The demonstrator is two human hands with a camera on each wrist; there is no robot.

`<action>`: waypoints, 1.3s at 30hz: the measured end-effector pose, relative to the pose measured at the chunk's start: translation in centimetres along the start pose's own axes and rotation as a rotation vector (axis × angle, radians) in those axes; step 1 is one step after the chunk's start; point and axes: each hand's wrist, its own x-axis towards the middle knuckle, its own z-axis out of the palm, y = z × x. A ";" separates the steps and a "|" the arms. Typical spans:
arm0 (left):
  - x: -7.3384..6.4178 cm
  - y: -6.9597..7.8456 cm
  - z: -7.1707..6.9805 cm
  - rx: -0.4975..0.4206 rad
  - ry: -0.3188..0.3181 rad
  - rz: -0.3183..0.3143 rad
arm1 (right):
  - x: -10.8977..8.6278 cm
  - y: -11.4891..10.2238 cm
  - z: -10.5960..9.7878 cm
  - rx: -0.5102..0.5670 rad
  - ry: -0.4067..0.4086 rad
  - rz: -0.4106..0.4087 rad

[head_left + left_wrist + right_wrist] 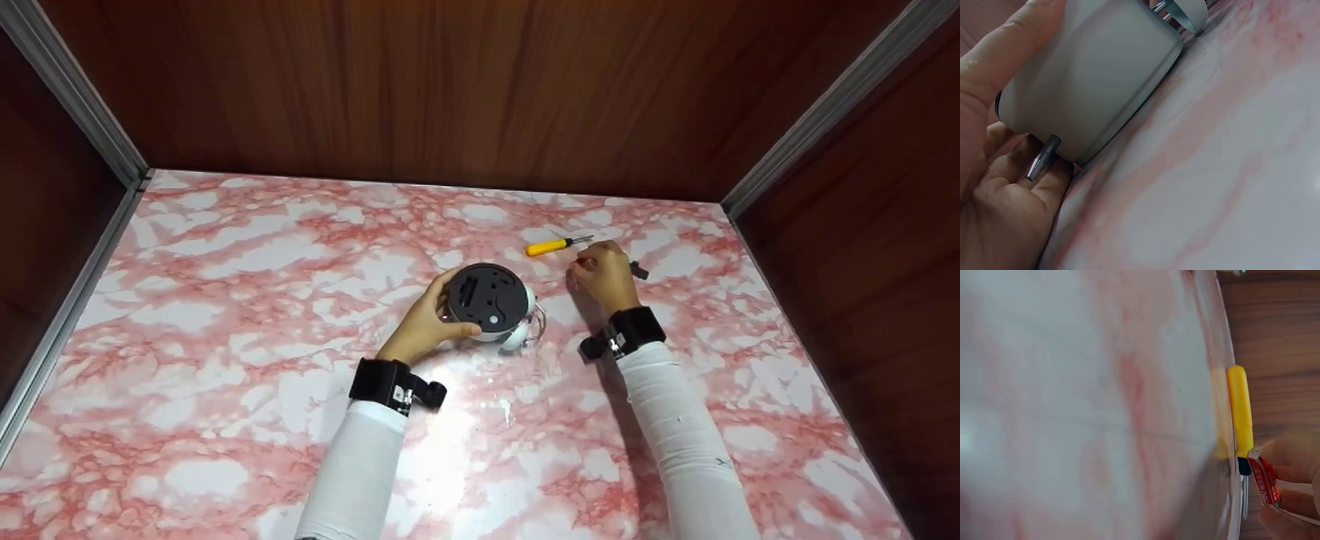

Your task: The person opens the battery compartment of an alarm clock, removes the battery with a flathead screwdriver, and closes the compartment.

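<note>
A white twin-bell alarm clock [489, 298] lies with its black back facing up and the slot of its battery compartment [469, 291] uncovered. My left hand [421, 324] grips the clock by its side, thumb at the near rim and fingers around the far side. In the left wrist view, the clock's pale body [1100, 73] rests at the tabletop and a short metal leg [1044, 157] sticks out by the palm. Right of the clock, my right hand [609, 274] pinches a small red battery [1264, 478] between thumb and fingers.
A yellow-handled screwdriver [547, 247] lies just beyond the right hand. Partly behind that hand is a small black piece [639, 270]. The pink-and-white marbled tabletop [225, 345] is bounded by dark wooden panels [420, 90] at the back and sides.
</note>
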 end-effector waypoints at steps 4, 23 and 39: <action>0.0 -0.2 0.0 -0.014 0.003 0.006 | 0.1 0.3 0.0 -0.023 -0.003 0.018; 0.0 -0.2 -0.1 -0.013 -0.015 0.024 | 0.7 1.3 -0.1 -0.108 -0.059 0.041; -0.1 0.0 -0.1 -0.036 -0.027 0.022 | 0.7 1.3 0.2 -0.106 -0.081 0.113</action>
